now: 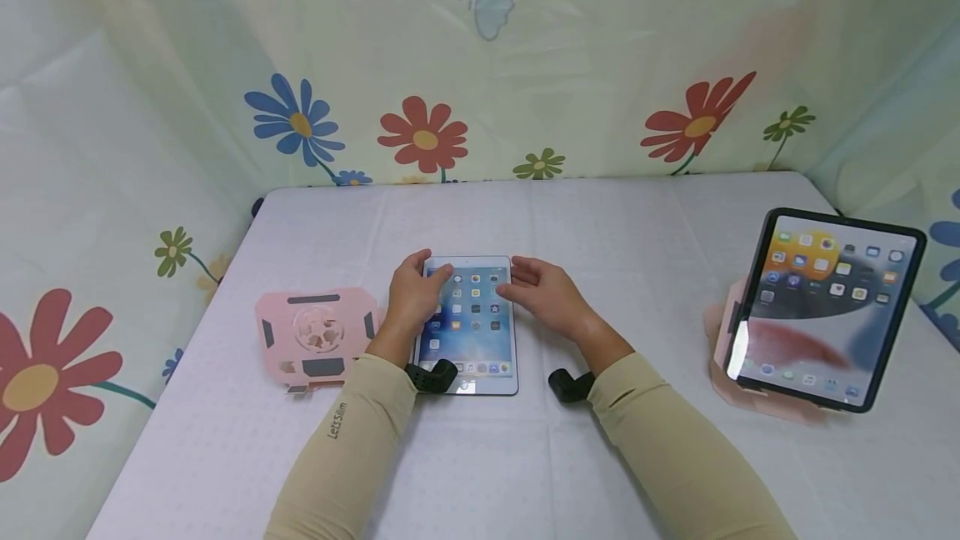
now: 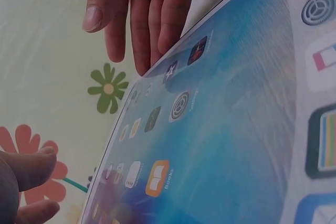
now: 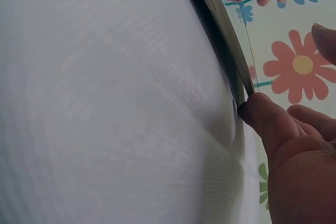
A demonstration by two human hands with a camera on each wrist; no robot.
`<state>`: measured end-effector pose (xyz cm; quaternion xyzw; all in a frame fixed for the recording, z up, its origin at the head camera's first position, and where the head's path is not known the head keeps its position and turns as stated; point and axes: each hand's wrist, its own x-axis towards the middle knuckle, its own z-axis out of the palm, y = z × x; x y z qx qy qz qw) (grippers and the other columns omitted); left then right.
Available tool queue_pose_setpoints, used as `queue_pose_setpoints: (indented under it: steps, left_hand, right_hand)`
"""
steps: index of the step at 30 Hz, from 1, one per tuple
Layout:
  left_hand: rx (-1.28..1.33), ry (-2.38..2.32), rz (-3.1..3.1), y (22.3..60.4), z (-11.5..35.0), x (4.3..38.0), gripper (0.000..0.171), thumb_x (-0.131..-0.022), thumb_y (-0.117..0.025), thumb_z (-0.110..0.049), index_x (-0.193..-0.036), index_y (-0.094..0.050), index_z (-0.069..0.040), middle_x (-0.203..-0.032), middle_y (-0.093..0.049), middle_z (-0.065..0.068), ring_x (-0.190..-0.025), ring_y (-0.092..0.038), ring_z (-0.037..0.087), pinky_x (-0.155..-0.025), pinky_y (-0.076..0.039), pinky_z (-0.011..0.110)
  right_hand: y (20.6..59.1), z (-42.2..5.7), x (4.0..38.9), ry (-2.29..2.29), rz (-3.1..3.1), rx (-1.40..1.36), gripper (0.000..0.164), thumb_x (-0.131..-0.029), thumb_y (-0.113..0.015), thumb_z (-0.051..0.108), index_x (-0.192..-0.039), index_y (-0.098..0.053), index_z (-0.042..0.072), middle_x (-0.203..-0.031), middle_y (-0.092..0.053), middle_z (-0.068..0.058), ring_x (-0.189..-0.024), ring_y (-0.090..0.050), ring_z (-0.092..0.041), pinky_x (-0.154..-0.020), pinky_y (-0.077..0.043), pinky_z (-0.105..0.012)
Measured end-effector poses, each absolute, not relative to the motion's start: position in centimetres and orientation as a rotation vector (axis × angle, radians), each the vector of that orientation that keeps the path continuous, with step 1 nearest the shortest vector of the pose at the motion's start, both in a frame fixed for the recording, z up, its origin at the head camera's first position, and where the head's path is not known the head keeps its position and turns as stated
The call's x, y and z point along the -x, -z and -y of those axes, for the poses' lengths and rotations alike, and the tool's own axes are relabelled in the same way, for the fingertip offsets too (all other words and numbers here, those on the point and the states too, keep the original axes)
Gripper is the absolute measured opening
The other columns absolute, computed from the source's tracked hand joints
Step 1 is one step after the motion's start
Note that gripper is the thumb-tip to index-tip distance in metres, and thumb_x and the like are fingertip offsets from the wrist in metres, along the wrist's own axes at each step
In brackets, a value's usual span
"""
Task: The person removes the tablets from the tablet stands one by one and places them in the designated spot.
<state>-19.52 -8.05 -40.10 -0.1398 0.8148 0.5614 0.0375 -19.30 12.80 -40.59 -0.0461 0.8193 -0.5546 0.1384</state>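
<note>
Tablet: the tablet (image 1: 468, 348) is screen up, midway between the table's (image 1: 600, 457) left and right edges.
Hands: both loose, gripping nothing; left hand (image 1: 415, 294) at the tablet's upper left corner, right hand (image 1: 550, 296) at the upper right.
Good handling: best steady both sides evenly, thumbs clear of the icons.
Right wrist view: a fingertip touches the tablet's corner, unclear from above.
Head view: alone shows the pink case (image 1: 318, 330), toward the table's left edge.
</note>
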Motion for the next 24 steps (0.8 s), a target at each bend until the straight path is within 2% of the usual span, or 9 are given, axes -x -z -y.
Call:
queue_pose_setpoints:
  steps: [24]
  left_hand:
    - [0.439, -1.743, -2.498, 40.23, 8.01, 19.58, 0.058, -0.100, -0.062, -0.026, -0.152, -0.041, -0.009, -0.157, -0.037, 0.014, -0.144, -0.035, 0.031, -0.114, -0.032, 0.044]
  right_hand:
    - [40.64, -12.84, 19.27, 1.585, -2.367, 0.117, 0.073, -0.095, -0.070, 0.029, -0.153, -0.036, 0.003, -0.151, -0.045, -0.017, -0.136, -0.047, -0.029, -0.107, -0.042, -0.043]
